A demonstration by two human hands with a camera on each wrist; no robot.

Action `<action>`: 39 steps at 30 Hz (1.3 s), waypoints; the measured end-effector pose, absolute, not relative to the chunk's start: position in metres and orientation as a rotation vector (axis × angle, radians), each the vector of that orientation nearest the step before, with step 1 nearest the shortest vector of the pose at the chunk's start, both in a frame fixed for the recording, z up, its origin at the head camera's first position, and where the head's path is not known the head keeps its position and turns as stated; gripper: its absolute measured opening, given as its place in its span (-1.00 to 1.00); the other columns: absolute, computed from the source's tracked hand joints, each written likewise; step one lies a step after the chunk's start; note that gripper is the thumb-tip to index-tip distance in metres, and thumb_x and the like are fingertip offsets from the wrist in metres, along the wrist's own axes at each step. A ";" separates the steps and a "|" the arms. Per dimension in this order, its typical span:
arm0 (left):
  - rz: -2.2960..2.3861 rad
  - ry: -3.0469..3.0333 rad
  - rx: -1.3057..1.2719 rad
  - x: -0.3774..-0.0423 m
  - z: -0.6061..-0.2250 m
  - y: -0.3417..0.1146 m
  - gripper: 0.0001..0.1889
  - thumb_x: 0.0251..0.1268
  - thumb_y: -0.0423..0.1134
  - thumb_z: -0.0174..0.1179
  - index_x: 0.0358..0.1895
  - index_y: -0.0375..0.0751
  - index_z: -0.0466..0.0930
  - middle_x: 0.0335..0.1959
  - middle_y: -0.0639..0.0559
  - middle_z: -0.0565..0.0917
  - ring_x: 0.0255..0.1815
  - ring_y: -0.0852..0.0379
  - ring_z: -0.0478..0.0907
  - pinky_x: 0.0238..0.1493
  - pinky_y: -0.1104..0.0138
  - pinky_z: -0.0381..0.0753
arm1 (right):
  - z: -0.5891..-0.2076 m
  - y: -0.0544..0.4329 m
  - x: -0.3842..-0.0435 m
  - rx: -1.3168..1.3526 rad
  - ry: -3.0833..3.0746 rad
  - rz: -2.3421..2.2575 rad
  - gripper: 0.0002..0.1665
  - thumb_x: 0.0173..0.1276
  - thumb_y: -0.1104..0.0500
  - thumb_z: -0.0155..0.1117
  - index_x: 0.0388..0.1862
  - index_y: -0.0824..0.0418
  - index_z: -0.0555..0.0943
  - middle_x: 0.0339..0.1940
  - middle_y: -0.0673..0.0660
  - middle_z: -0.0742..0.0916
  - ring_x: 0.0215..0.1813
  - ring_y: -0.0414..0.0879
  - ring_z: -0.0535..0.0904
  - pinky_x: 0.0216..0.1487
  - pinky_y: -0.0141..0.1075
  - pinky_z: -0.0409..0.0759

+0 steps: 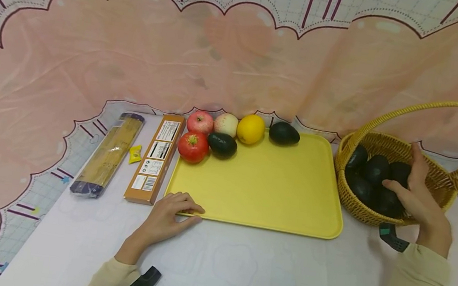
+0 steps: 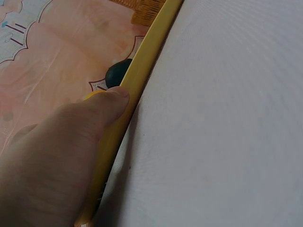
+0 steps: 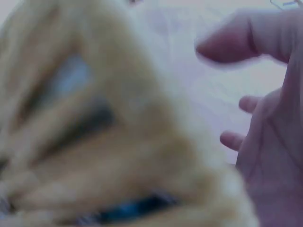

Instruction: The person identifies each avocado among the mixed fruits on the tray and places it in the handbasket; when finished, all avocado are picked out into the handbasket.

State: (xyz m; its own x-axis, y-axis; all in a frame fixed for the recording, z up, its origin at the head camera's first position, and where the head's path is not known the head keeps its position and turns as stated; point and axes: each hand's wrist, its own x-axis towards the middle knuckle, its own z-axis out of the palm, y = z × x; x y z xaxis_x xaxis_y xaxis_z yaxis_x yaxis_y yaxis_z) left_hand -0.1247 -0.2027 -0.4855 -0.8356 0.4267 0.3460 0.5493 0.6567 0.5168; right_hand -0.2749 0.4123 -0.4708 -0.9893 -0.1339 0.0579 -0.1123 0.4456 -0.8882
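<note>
My left hand point(image 1: 172, 214) pinches the front rim of a yellow tray point(image 1: 273, 203) near its left corner. In the left wrist view the thumb point(image 2: 116, 101) lies on that rim. At the right, my right hand point(image 1: 421, 197) reaches over a wicker basket point(image 1: 346, 196) of several dark avocados point(image 1: 376, 169), its thumb and fingers spread. On the tray's far left part lie a pomegranate point(image 1: 193, 147), a pink apple point(image 1: 200, 122), a pale round fruit point(image 1: 226, 124), a yellow-orange orange point(image 1: 251, 129) and two avocados, one in front point(image 1: 222, 145) and one at the back rim point(image 1: 284, 133).
Left of the tray stands a long brown box point(image 1: 155, 159). Beyond it lie a small yellow wrapped candy point(image 1: 135, 154) and a clear packet of dried noodles point(image 1: 108, 155). The basket's tall handle point(image 1: 432, 104) arches above the right side. A patterned cloth point(image 1: 149, 53) hangs behind the white table.
</note>
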 end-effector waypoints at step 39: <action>-0.909 -2.653 -0.783 -0.123 -0.485 -0.201 -0.81 0.06 -0.07 0.39 -0.21 0.22 0.69 -0.36 0.40 0.57 -0.32 0.41 0.41 -0.28 0.45 0.38 | -0.370 0.193 -0.202 -1.054 2.953 -1.797 -0.54 0.13 0.56 0.20 0.06 0.54 0.43 -0.02 0.43 0.57 0.04 -0.10 0.49 0.08 -0.37 0.41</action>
State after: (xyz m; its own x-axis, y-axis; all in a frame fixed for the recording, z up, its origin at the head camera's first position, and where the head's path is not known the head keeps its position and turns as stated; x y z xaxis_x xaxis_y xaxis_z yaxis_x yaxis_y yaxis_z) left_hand -0.1229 -0.2010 -0.4852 -0.8312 0.4123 0.3729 0.5544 0.6650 0.5004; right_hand -0.2015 0.1926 -0.3703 -0.7296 -0.2242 0.6461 -0.6768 0.3720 -0.6352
